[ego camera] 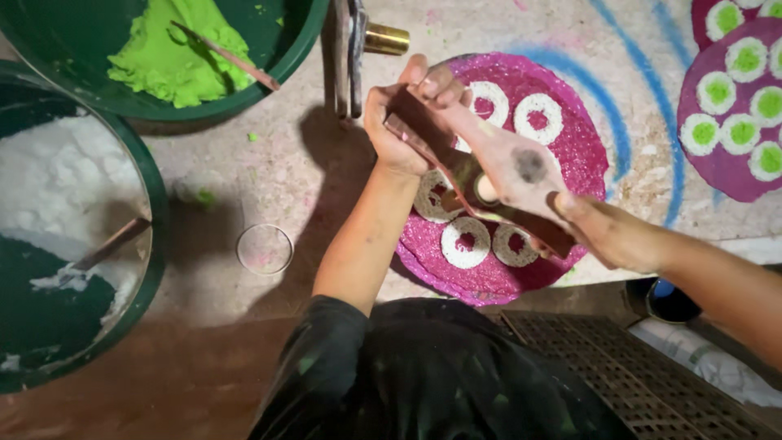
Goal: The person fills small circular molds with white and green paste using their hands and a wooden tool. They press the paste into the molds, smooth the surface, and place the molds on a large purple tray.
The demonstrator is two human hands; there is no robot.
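1. We look down on a pale, dusty work surface (pixel 301 175) streaked with blue curved lines and specks of coloured powder.
2. At the upper left we see a green tub (pixel 297 49) holding a heap of bright green powder (pixel 175 53), with a thin stick (pixel 224 55) lying across it.
3. Below it, at the far left, a second green tub (pixel 151 244) holds white powder (pixel 57 187) and another stick.
4. Between the tubs and our arms a small clear ring (pixel 264 248) lies flat on the surface.
5. In front of us sits a round pink disc (pixel 582 147) bearing white rings (pixel 538 118), some with pink centres.
6. At the upper right a purple disc (pixel 717 167) carries white rings filled with green.
7. Our left hand (pixel 399 122) is clenched around the upper end of a flat brown strip (pixel 440 159), held above the pink disc.
8. Our right hand (pixel 509 159) lies open, fingers stretched along the strip; the lower end of the strip shows near the wrist, but we cannot tell whether this hand grips it.
9. A dark smudge marks the back of the right hand.
10. A metal grate (pixel 652 383) shows at the lower right.
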